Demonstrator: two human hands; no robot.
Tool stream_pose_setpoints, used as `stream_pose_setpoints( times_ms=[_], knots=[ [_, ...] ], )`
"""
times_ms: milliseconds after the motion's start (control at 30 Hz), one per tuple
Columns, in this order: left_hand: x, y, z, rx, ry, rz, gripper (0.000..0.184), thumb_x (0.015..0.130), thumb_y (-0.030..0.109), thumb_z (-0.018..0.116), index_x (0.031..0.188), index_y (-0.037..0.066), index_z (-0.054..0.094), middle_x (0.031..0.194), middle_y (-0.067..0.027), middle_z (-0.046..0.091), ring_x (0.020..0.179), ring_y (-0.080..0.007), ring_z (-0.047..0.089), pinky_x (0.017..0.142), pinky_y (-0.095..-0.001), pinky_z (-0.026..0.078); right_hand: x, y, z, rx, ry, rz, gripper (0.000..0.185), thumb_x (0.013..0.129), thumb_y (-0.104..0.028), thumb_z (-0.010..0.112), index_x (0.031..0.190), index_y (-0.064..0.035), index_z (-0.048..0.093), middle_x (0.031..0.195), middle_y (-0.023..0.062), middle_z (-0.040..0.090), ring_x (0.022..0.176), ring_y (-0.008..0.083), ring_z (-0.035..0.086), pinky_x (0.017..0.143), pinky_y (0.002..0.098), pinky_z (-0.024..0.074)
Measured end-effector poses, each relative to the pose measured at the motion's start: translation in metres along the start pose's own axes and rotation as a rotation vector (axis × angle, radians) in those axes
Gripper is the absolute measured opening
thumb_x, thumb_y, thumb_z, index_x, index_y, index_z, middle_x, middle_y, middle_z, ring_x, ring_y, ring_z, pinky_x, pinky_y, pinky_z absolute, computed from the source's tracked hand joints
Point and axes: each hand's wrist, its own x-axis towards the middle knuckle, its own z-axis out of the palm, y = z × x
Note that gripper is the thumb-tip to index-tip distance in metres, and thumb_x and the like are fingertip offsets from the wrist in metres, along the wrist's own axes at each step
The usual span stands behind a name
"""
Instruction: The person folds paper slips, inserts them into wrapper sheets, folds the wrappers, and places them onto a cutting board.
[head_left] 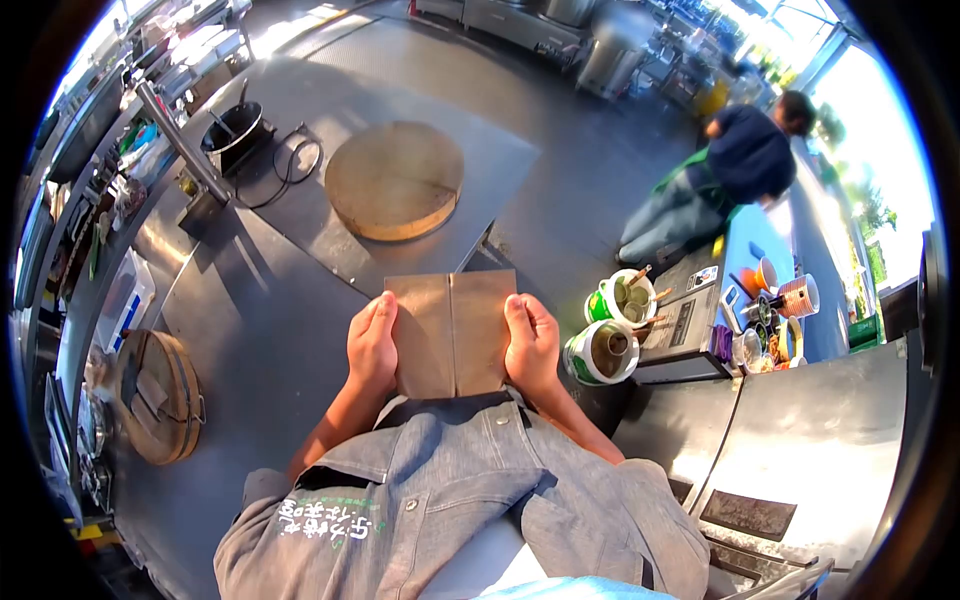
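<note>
A flat brown rectangle point(450, 335), like an opened booklet or folded card, is held up in front of my chest. A dark seam runs down its middle, and its surface looks plain. My left hand point(373, 345) grips the left edge, thumb on the near face. On the opposite edge my right hand point(530, 342) closes in the same way. The fingers behind the brown piece are mostly hidden. Beyond it, a round wooden chopping block point(395, 180) lies on the metal table point(300, 235), apart from both hands.
A black pot point(236, 130) with a handle and a cable stand at the back left. Another round wooden block point(158, 395) sits at left. White buckets point(602, 352) are to my right, beside a counter with cups and jars. A person point(735, 160) bends over farther back.
</note>
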Motion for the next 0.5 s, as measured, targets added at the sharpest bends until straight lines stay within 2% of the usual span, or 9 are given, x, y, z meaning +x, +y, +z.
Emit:
stream_pose_setpoints(
  times_ms=[133, 233, 500],
  knots=[
    [0.000, 0.000, 0.000, -0.062, -0.021, -0.013, 0.030, 0.110, 0.024, 0.051, 0.099, 0.001, 0.068, 0.089, 0.0015, 0.066, 0.079, -0.0049, 0.057, 0.071, -0.0215, 0.046, 0.001, 0.007, -0.004, 0.018, -0.016, -0.030, 0.032, 0.109, -0.018, 0.055, 0.079, -0.0070, 0.056, 0.072, -0.0111, 0.039, 0.068, 0.0014, 0.031, 0.059, 0.0212, 0.0256],
    [-0.002, 0.000, -0.005, -0.065, -0.055, -0.016, 0.030, 0.110, 0.023, 0.051, 0.098, 0.001, 0.067, 0.089, 0.0020, 0.065, 0.078, -0.0049, 0.056, 0.070, -0.0215, 0.046, 0.002, 0.006, 0.000, 0.054, 0.016, -0.003, 0.036, 0.109, -0.017, 0.054, 0.074, -0.0077, 0.049, 0.070, -0.0109, 0.034, 0.064, 0.0007, 0.027, 0.055, 0.0233, 0.0221],
    [-0.004, -0.002, -0.005, -0.079, -0.004, -0.016, 0.031, 0.111, 0.024, 0.051, 0.096, 0.003, 0.066, 0.084, 0.0046, 0.062, 0.073, -0.0030, 0.051, 0.066, -0.0211, 0.043, 0.001, 0.012, -0.004, 0.059, 0.004, -0.017, 0.031, 0.108, -0.015, 0.055, 0.078, -0.0065, 0.056, 0.071, -0.0110, 0.038, 0.066, 0.0005, 0.029, 0.056, 0.0221, 0.0235]
  ],
)
